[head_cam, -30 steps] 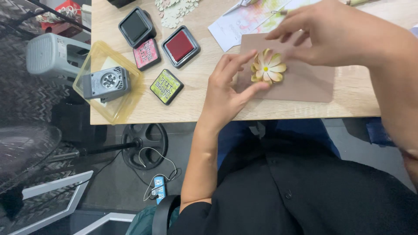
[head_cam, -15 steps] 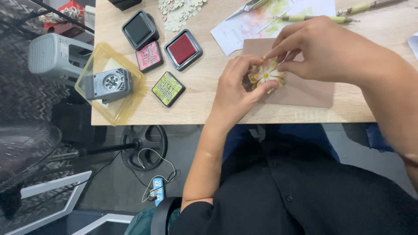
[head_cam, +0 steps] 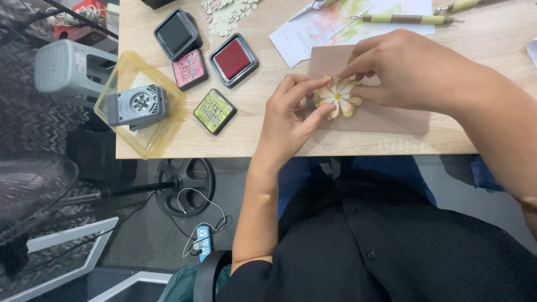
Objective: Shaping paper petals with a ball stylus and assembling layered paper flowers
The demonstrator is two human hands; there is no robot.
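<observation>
A layered paper flower (head_cam: pixel 338 97), centre frame, is pinched from both sides: left hand (head_cam: pixel 288 120) and right hand (head_cam: pixel 408 70) grips are clamped on its petals, steadying it over the brown card (head_cam: pixel 386 114) on the table (head_cam: pixel 251 140).

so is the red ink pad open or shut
Open. The red ink pad lies flat on the table with its red inking surface showing inside the dark frame; no lid covers it.

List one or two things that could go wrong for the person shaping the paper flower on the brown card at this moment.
Both the left hand and right hand pinch the paper flower, so its thin petals could crease or tear. The brown card lies near the table edge and might slide off. The open red ink pad sits close by and could smudge a stray finger.
</observation>
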